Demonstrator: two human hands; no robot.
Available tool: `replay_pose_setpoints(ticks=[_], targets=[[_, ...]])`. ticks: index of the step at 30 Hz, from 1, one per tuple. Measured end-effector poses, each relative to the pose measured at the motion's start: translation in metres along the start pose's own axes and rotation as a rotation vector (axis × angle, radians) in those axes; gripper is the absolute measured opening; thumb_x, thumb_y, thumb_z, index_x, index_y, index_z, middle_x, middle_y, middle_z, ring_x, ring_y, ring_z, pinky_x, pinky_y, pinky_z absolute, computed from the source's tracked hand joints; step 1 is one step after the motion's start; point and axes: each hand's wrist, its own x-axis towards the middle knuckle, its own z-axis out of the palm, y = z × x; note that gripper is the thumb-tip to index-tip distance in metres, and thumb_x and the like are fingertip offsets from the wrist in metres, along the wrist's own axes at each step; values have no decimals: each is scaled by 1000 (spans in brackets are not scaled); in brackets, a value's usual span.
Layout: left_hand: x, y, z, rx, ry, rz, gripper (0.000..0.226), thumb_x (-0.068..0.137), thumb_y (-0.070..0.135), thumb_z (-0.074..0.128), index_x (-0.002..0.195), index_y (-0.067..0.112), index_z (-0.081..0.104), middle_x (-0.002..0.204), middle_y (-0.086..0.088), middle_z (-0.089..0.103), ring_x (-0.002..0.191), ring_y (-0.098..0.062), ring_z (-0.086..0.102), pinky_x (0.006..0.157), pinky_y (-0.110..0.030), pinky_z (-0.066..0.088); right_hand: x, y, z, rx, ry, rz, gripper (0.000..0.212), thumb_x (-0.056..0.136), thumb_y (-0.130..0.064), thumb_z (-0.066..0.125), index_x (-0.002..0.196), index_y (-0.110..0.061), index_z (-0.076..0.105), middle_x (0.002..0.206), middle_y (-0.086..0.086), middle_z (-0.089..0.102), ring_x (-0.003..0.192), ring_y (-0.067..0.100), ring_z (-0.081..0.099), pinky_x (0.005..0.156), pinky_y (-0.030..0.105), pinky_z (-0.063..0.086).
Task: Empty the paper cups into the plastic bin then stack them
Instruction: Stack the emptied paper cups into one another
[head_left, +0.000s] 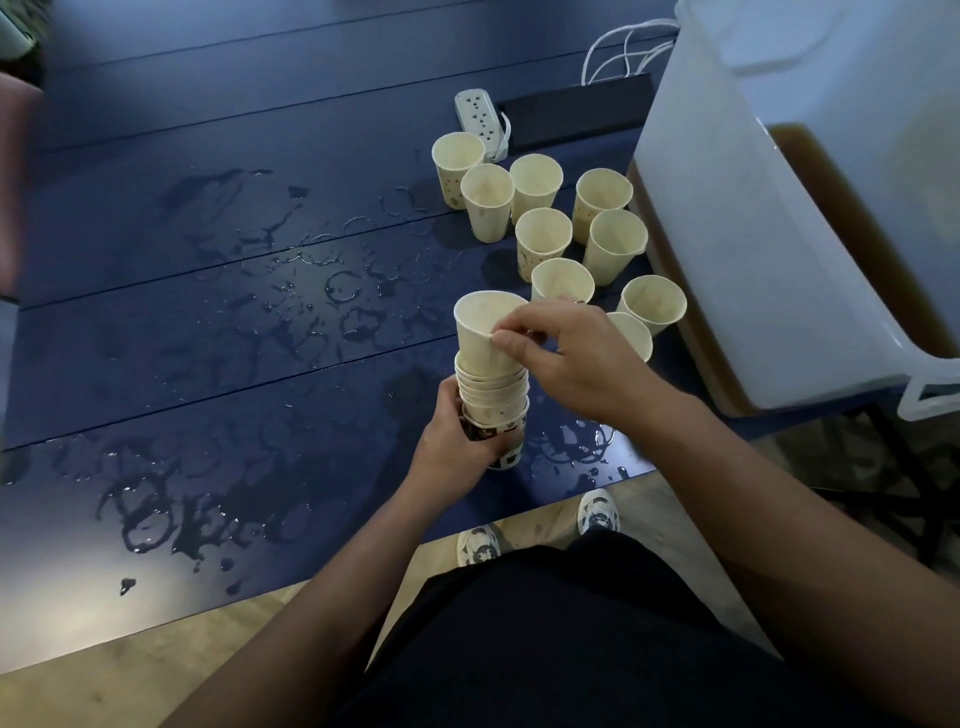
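Observation:
My left hand (451, 446) grips the bottom of a stack of nested paper cups (493, 402) above the blue table's near edge. My right hand (563, 358) pinches the rim of a cream paper cup (480, 332) that sits partly inside the top of the stack. Several empty cream cups (540, 208) stand upright in a cluster further back on the table. The white plastic bin (769, 234) stands at the right, with brown liquid (852, 208) visible inside it.
The dark blue table (208, 312) is wet with puddles and ring marks across its middle and left. A white power strip (480, 119), a black box (576, 111) and white cables (623, 52) lie at the back. My shoes show on the wooden floor below.

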Motion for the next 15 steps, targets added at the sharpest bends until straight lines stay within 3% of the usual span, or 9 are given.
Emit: replay_pose_setpoints(ticks=[5,8,12,14,15], targets=[[7,8,-2,34,27,46,76,71,31,87,127,44,38,111,19,66,102,-5,65,95,-43,55,2,6,5,-10,-146,80,17,99,-29,59,103,-21,73,81,-13,62,77,6,55,71,26,39],[7,6,-1,8,27,27,79,63,41,85,127,43,38,112,17,66,104,-9,66,95,-48,55,1,7,4,27,-230,80,19,100,-34,59,100,-22,74,84,-14,64,80,7,58,72,25,44],[3,6,1,-26,68,24,84,63,45,85,133,38,38,118,16,66,109,-10,65,98,-48,54,-2,8,4,143,27,53,25,99,-37,59,118,-25,72,107,-15,64,90,11,61,76,23,48],[-3,7,1,-35,109,35,82,70,38,86,136,36,37,120,16,64,110,-10,64,99,-45,53,-2,7,4,147,92,12,34,99,-38,59,132,-28,63,115,-22,56,94,1,56,80,14,44],[-5,7,2,-40,124,40,82,73,35,87,138,35,37,120,17,64,110,-9,64,99,-43,53,-2,6,5,138,70,-8,41,99,-40,58,139,-30,57,124,-22,52,104,-4,52,89,14,43]])
